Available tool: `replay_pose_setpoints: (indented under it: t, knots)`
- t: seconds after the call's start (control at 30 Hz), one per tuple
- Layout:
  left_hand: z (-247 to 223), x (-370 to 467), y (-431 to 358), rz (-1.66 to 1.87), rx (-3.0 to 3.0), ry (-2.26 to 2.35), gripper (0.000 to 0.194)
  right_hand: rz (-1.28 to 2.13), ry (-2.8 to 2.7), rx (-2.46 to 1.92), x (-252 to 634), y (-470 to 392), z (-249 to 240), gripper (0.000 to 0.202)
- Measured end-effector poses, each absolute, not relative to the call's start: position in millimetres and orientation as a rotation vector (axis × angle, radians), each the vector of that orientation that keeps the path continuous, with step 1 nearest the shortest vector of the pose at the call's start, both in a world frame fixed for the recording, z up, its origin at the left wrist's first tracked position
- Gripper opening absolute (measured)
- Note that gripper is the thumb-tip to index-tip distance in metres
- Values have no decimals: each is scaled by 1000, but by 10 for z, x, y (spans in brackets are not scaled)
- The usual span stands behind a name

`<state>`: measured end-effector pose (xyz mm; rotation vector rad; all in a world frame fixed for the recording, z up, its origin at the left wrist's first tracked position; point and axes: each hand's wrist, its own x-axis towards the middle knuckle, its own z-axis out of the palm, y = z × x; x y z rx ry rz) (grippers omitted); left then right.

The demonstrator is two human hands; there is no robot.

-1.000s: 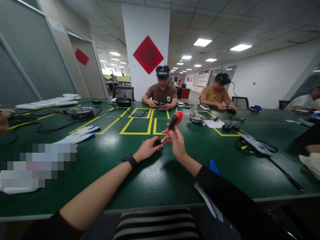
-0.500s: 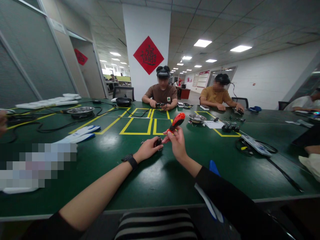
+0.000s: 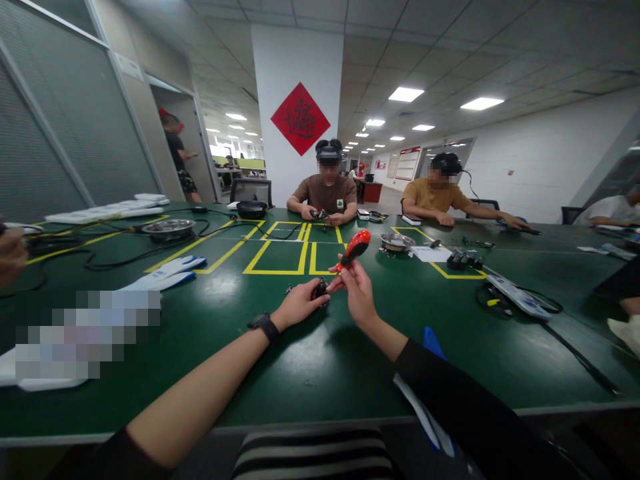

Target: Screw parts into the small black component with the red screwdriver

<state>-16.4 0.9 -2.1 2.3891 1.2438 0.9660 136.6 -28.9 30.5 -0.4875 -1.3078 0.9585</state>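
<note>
My left hand (image 3: 298,303) is closed around a small dark cylindrical part (image 3: 321,289), held just above the green table. What exactly the part is, I cannot make out. In my right hand (image 3: 361,295) is a screwdriver with a red and black handle (image 3: 357,247), gripped near its lower end with the handle tilted up to the right. The right fingers are close beside the part; the screwdriver's shaft and tip are hidden by them. A few tiny metal pieces (image 3: 289,289) lie just left of my left fingers.
White and blue gloves (image 3: 173,270) lie on the left, near a metal bowl (image 3: 169,230) and black cables. Another metal bowl (image 3: 396,241), white paper (image 3: 431,254) and black parts (image 3: 466,261) are right of centre. Two co-workers (image 3: 327,193) sit across the table.
My hands keep nearly the same pose on the part and screwdriver, while the view shifts slightly. A person has appeared in the left doorway. The co-worker in yellow has stretched an arm rightward.
</note>
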Motion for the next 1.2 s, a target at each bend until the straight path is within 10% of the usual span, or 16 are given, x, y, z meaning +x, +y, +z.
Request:
replay_pose_setpoints:
  t: [1.2]
  knots:
    - [-49,-172,21,949,2414,1228,30,983,-1295,-465,1377,-293,302,30]
